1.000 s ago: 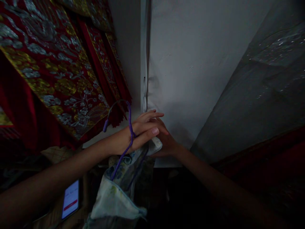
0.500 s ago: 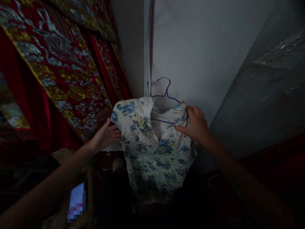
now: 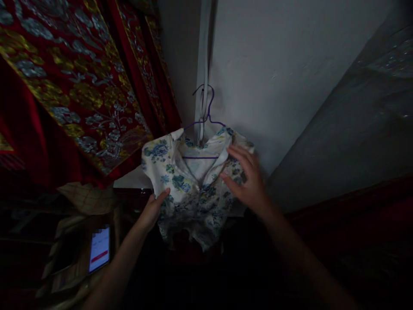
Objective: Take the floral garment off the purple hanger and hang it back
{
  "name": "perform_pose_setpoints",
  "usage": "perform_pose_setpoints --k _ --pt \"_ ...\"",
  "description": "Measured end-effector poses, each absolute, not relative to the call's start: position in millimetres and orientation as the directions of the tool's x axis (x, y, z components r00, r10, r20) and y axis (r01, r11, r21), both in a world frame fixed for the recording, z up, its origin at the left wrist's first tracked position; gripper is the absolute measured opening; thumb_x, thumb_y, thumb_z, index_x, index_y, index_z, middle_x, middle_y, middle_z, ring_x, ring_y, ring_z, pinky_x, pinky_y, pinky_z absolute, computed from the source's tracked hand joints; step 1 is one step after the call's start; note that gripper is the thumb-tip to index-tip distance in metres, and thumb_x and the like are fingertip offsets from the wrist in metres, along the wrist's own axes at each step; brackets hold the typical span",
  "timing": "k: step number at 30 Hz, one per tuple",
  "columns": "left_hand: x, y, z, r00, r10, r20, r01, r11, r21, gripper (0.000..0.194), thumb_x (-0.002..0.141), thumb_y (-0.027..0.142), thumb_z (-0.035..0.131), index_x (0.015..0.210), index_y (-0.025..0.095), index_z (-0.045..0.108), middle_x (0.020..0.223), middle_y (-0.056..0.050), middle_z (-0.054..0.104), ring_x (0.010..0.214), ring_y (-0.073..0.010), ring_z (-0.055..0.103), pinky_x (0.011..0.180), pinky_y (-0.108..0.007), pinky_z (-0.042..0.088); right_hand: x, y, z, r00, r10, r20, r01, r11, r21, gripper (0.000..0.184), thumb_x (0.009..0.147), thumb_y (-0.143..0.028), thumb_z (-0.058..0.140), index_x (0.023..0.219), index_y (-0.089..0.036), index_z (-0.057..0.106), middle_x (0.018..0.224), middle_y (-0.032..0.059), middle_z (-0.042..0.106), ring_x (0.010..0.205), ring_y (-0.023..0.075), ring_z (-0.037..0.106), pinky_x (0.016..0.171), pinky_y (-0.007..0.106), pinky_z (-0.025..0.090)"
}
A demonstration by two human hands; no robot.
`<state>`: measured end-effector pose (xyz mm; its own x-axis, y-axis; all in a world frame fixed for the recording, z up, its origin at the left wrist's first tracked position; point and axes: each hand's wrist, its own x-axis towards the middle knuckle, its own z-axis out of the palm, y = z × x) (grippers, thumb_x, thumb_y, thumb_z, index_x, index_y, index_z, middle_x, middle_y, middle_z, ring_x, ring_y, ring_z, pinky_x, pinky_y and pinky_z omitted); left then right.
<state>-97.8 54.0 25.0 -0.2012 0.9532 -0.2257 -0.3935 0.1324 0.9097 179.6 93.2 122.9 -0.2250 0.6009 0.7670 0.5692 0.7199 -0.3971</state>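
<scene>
A short-sleeved white blouse (image 3: 180,185) with blue flowers hangs on a purple clothes hanger (image 3: 209,118), its neck opening toward me. The hanger's hook meets a pale vertical strip (image 3: 204,51) in the wall corner; what bears it is too dark to make out. My left hand (image 3: 155,209) grips the blouse's side below the sleeve, thumb in front and fingers behind the cloth. Along the collar on the other side, my right hand (image 3: 250,181) rests with its fingers apart, fingertips at the neckline edge.
Red embroidered cloth (image 3: 87,94) with gold and silver patterns drapes at the left. A lit phone (image 3: 99,249) lies on a wooden seat or stand (image 3: 71,280) at lower left, near a checked cloth (image 3: 90,198). Clear plastic sheeting (image 3: 355,112) covers something at right, beside the white wall (image 3: 274,64).
The blouse first hung folded over my forearm with the hanger. It then spread out between both hands, and the hanger's hook has moved up and left to the wall strip.
</scene>
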Motion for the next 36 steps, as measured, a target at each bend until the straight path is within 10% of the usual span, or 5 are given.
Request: perform_pose_setpoints --k 3,7,16,24,36 --pt "-88.6 40.7 19.7 -0.281 0.941 -0.186 -0.368 0.073 0.927 0.061 0.064 0.049 0.089 0.112 0.015 0.071 0.110 -0.011 0.077 0.111 -0.0303 0.071 0.100 -0.038 0.055 148.6 82.9 79.6 -0.226 0.838 0.496 0.462 0.541 -0.703 0.030 0.095 -0.033 0.055 0.121 -0.021 0.062 0.093 0.0059 0.072 0.087 0.0211 0.068 0.079 0.033 0.052" --pt "-97.1 26.3 17.1 -0.290 0.941 -0.174 -0.355 0.064 0.933 0.057 0.070 0.052 0.085 0.111 0.016 0.070 0.105 -0.009 0.077 0.109 -0.0299 0.071 0.100 -0.039 0.054 123.2 81.4 40.0 -0.442 0.884 0.154 0.645 0.432 -0.630 0.010 0.090 -0.027 0.061 0.085 -0.019 0.061 0.074 0.0039 0.069 0.068 0.0181 0.064 0.062 0.027 0.040" --pt "-66.9 4.6 -28.5 -0.476 0.724 0.499 0.483 -0.259 0.837 0.043 0.089 0.036 0.067 0.127 0.025 0.049 0.138 -0.014 0.052 0.132 -0.0302 0.049 0.109 -0.046 0.042 136.2 61.6 49.5 -0.560 0.820 0.114 0.547 0.470 -0.693 0.022 0.099 -0.019 0.044 0.078 -0.021 0.052 0.076 0.0036 0.069 0.071 0.0179 0.066 0.068 0.027 0.042" --pt "-7.8 26.6 -18.1 0.005 0.893 0.450 0.413 -0.412 0.812 0.013 0.096 0.028 0.048 0.090 0.023 0.058 0.095 -0.010 0.064 0.096 -0.0274 0.061 0.089 -0.042 0.048 134.8 50.5 55.6 -0.528 0.836 0.151 0.211 0.301 -0.930 0.026 0.092 -0.025 0.052 0.117 -0.023 0.046 0.066 -0.0042 0.065 0.055 0.0142 0.060 0.055 0.024 0.042" --pt "13.4 10.8 -24.1 0.195 0.932 0.304 0.480 -0.361 0.799 0.012 0.097 0.026 0.042 0.091 0.024 0.052 0.088 -0.010 0.064 0.085 -0.0265 0.063 0.076 -0.038 0.046 143.2 108.7 159.6 0.000 0.982 0.189 -0.310 0.180 -0.934 0.037 0.064 -0.026 0.070 0.086 -0.025 0.039 0.057 -0.0073 0.063 0.044 0.0089 0.053 0.043 0.017 0.037"
